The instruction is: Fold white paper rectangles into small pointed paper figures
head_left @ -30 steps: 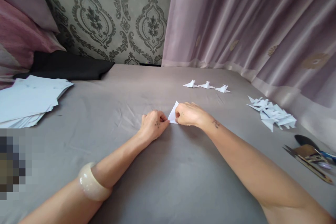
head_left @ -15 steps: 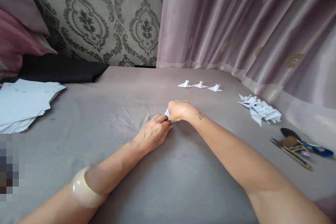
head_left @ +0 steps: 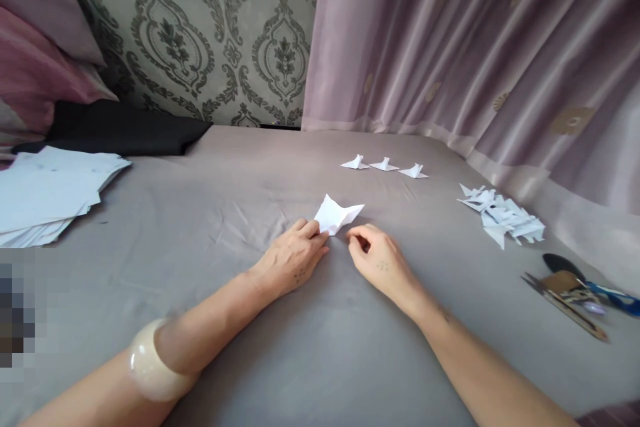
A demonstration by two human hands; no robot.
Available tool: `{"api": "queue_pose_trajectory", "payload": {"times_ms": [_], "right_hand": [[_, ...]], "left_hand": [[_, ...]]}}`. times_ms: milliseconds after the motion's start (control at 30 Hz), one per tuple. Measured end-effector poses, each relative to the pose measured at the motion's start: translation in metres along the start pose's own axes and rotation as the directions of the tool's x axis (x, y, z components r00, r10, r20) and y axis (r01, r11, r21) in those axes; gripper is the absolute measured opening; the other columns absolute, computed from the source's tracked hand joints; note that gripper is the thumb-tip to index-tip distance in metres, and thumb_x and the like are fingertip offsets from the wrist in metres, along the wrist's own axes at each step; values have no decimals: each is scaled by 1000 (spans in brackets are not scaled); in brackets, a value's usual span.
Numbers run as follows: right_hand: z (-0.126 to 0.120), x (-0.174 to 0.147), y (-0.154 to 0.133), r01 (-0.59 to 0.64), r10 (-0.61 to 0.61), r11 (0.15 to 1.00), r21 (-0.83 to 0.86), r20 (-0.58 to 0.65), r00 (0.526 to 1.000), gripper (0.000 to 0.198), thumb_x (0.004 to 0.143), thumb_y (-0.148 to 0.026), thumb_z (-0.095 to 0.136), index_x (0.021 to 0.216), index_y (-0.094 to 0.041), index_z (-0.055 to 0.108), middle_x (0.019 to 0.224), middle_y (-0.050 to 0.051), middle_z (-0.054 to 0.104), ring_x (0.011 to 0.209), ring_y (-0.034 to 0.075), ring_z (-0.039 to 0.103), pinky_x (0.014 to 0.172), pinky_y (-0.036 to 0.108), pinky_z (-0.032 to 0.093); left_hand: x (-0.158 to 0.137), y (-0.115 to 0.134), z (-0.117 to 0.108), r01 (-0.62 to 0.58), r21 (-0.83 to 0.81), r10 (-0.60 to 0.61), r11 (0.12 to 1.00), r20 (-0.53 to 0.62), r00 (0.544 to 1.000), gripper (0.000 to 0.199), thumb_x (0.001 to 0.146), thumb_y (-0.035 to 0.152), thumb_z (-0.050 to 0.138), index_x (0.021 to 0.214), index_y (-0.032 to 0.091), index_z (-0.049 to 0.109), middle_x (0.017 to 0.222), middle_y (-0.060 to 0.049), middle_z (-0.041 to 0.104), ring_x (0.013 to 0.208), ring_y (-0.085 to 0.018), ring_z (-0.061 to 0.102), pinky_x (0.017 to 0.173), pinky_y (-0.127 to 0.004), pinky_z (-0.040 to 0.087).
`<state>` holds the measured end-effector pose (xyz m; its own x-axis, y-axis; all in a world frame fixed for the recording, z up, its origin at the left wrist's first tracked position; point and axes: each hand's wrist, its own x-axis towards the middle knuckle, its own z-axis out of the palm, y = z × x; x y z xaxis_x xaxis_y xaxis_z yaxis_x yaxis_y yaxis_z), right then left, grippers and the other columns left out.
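A folded white paper [head_left: 336,215] lies on the grey cloth, its right part raised in a crease. My left hand [head_left: 296,248] grips the paper's lower left edge between thumb and fingers. Just to the lower right of the paper is my right hand [head_left: 376,253], apart from it, with fingers curled and fingertips near the thumb. No object shows in that hand. Behind the paper stand three small folded paper figures [head_left: 385,165] in a row.
A heap of folded paper pieces [head_left: 505,213] lies at right, near the curtain [head_left: 400,40]. Closer are scissors [head_left: 610,295] and a pencil [head_left: 575,313]. A stack of white sheets [head_left: 50,193] sits at left beside a black cloth [head_left: 125,130].
My right hand has come off the paper and moved down and to the right. The paper, mostly covered before, now shows with its right side lifted. My left hand stays on it.
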<state>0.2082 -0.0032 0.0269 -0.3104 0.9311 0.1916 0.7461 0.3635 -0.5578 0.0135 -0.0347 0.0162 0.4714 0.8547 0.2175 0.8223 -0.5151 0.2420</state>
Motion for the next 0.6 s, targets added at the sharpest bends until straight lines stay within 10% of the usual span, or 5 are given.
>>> {"api": "queue_pose_trajectory", "payload": {"times_ms": [600], "right_hand": [[18,-10,-2,203,-200,978,-56,45,979,39,87,-12,46,120,-17,64,97,8,60,90,20,57,83,34,48]], "left_hand": [[-4,3,2,13,17,-13,1000,-12,1000,31,98,26,36,115,14,58,102,-10,55,91,-22,50,85,-37,49]]}}
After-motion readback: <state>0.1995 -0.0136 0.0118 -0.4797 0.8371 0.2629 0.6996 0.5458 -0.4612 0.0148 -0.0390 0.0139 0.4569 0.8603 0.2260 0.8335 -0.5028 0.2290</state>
